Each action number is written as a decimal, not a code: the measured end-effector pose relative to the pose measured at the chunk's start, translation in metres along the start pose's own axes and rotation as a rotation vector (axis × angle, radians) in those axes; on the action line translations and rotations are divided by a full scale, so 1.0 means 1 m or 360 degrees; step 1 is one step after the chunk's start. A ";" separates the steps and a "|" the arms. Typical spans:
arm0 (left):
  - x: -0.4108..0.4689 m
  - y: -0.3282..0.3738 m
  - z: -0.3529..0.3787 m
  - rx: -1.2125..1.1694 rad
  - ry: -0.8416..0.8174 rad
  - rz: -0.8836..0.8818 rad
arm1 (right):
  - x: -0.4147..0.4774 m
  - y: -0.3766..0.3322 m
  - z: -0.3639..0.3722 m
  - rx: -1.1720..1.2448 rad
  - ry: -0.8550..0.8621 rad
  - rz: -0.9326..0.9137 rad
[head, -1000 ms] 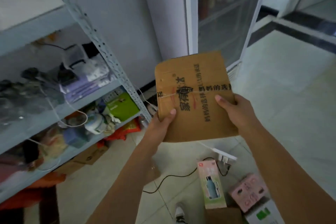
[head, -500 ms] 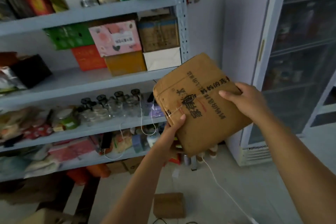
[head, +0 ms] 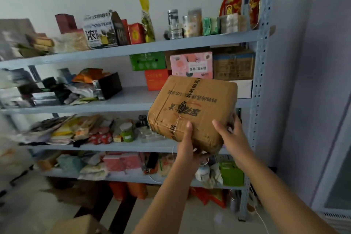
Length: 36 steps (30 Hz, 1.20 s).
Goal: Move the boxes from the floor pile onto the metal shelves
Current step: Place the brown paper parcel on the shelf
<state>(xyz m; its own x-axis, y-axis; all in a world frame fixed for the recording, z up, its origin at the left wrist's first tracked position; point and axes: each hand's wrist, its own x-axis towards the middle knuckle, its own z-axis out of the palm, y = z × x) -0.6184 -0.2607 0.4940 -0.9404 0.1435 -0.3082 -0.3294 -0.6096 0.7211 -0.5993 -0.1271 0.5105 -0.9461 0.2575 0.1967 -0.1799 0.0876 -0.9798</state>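
I hold a brown taped cardboard box (head: 191, 108) with black printing in both hands, raised in front of the grey metal shelves (head: 133, 102). My left hand (head: 187, 150) grips its near bottom edge, thumb on top and fingers hidden underneath. My right hand (head: 230, 138) grips the near right corner. The box hangs tilted in the air in front of the second shelf from the top, beside the stacked boxes (head: 191, 64) there; it hides part of that stack.
Every shelf is crowded: cartons and jars on top, bags and a black box (head: 110, 85) on the second, packets and a green-lidded jar (head: 126, 132) on the third. Bare shelf board (head: 133, 95) lies left of the held box. Another cardboard box (head: 79, 224) lies on the floor. A glass-door fridge (head: 334, 176) stands right.
The view swung up from the floor to the shelves. The box rose and moved toward the second shelf, turning flatter. Both hands kept their hold.
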 end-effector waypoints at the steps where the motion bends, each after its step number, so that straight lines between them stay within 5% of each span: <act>1: 0.006 0.010 -0.008 -0.0004 0.0002 0.0028 | 0.004 0.000 0.015 0.0025 -0.0019 0.0017; 18: 0.099 0.163 -0.131 0.0064 -0.0162 0.0054 | 0.108 -0.013 0.219 0.0111 -0.0164 0.0054; 25: 0.149 0.214 -0.214 0.0628 0.0386 0.0686 | 0.165 -0.007 0.240 0.0206 -0.0212 0.0114; 28: 0.162 0.249 -0.237 0.0968 0.0324 0.0927 | 0.193 -0.007 0.245 0.0209 -0.0332 0.0121; 36: 0.192 0.295 -0.259 0.1163 0.0428 0.1012 | 0.234 0.009 0.283 0.0198 -0.0620 0.0140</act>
<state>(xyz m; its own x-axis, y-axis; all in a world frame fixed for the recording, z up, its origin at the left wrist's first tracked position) -0.8743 -0.6148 0.4873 -0.9392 -0.2782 0.2014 0.1712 0.1290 0.9768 -0.8984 -0.3381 0.5373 -0.9862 -0.1266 0.1070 -0.1025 -0.0418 -0.9939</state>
